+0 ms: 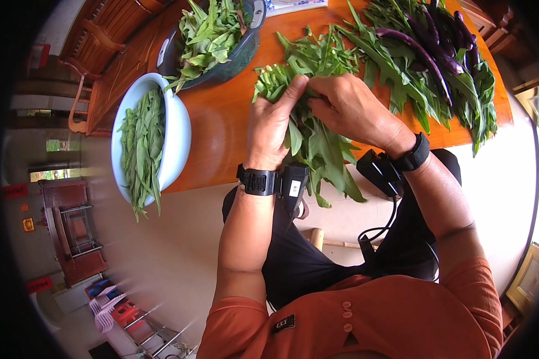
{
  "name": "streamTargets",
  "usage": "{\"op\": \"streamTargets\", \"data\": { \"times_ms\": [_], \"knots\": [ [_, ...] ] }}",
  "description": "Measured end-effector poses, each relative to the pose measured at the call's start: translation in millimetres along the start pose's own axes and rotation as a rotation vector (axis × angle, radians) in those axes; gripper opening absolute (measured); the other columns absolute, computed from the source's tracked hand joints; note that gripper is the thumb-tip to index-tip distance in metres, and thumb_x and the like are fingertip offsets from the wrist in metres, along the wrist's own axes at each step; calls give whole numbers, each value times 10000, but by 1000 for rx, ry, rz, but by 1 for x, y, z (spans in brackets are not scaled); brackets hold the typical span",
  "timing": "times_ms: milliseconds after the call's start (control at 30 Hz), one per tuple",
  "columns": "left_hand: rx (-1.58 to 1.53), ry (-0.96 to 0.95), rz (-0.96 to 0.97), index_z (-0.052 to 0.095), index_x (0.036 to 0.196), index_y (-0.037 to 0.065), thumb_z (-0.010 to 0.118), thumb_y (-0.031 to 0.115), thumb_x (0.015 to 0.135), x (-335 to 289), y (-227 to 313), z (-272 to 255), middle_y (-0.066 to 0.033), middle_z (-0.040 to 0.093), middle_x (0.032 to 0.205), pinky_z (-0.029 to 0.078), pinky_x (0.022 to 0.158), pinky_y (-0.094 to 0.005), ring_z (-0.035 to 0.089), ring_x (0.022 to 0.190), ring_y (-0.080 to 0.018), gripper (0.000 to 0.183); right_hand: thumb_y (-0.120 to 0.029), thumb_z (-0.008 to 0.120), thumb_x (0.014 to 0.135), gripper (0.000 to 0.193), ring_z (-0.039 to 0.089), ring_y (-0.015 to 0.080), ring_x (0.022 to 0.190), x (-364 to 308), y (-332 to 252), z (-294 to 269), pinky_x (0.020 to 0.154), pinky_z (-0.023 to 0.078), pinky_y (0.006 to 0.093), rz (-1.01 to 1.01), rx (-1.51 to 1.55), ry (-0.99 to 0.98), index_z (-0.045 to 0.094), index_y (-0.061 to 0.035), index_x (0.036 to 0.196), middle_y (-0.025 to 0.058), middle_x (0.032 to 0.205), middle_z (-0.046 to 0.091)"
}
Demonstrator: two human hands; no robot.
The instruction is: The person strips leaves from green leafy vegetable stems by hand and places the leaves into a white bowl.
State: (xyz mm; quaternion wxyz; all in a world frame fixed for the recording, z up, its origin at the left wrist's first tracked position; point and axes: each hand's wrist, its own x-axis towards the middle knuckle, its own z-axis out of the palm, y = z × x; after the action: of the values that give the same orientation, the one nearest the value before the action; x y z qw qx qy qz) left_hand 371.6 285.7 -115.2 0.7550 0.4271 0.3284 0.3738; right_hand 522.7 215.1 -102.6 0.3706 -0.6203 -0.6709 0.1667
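Observation:
My left hand (273, 122) is wrapped round a bunch of long leafy greens (324, 152) at the near edge of the table. Pale stem ends stick out past its thumb, and the leaves droop over the edge toward my lap. Bent over the same bunch, my right hand (356, 109) has its fingers closed against the greens close to the left thumb. What exactly those fingertips pinch is hidden. Just beyond both hands lies a loose heap of greens (320, 52) with several cut stems showing.
More long leaves (401, 78) spread to the right, with several purple eggplants (428, 57) on top. At the left a light blue basin (178, 134) holds greens, overhanging the wooden table (215, 140). Behind it stands a dark basin (245, 57) of leaves. A wooden chair (99, 45) is farther left.

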Motion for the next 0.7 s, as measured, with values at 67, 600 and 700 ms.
{"op": "streamTargets", "data": {
  "times_ms": [67, 600, 700],
  "knots": [
    [-42, -77, -34, 681, 1102, 44, 759, 219, 927, -2, 1, -4, -18, 699, 1014, 553, 727, -266, 655, 849, -99, 259, -115, 647, 810, 148, 643, 448, 729, 1, 2, 7, 659, 512, 530, -60, 22, 17, 632, 9, 889, 239, 784, 659],
    [34, -39, -61, 599, 1000, 59, 606, 195, 1021, -82, 73, -24, -37, 605, 752, 522, 707, -338, 603, 709, -189, 138, -237, 646, 980, 265, 509, 64, 619, 13, 37, -34, 570, 395, 254, 224, 327, 85, 665, 8, 882, 3, 662, 580],
    [182, 86, 42, 587, 981, 85, 606, 194, 1023, -109, 124, -40, 15, 524, 706, 482, 661, -302, 532, 649, -134, 118, -217, 643, 971, 253, 498, 67, 593, 11, 45, -36, 545, 389, 263, 216, 302, 97, 661, 11, 864, 12, 648, 583]
  ]
}}
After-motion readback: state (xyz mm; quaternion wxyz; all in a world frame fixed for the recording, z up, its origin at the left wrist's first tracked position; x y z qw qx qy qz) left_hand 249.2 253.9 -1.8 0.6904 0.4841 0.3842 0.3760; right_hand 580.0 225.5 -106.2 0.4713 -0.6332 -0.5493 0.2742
